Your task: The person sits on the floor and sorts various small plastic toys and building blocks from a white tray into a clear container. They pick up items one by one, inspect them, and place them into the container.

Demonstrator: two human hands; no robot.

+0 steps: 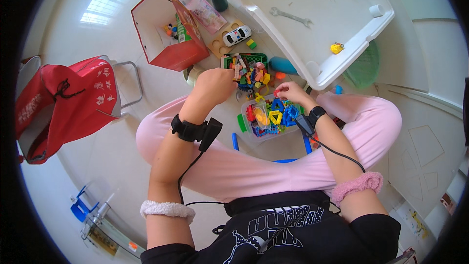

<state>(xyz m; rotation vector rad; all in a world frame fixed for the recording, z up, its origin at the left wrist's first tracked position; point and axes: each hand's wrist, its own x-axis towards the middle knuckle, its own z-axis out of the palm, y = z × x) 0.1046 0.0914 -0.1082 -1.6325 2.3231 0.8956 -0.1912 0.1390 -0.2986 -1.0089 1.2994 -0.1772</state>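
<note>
My left hand hovers at the left side of a green basket heaped with mixed building blocks. Its fingertips are turned away, so whether it grips a block cannot be seen. My right hand pinches a small red plastic piece between thumb and fingers. Just below it is a clear plastic box of colourful interlocking pieces. In that box I see a yellow triangle, blue triangular pieces and a small clear container with orange-yellow pieces inside.
Beyond the basket lie a white toy car, a wooden board with round recesses and a teal cylinder. An open red box stands at left. A large white tub at right holds a wrench.
</note>
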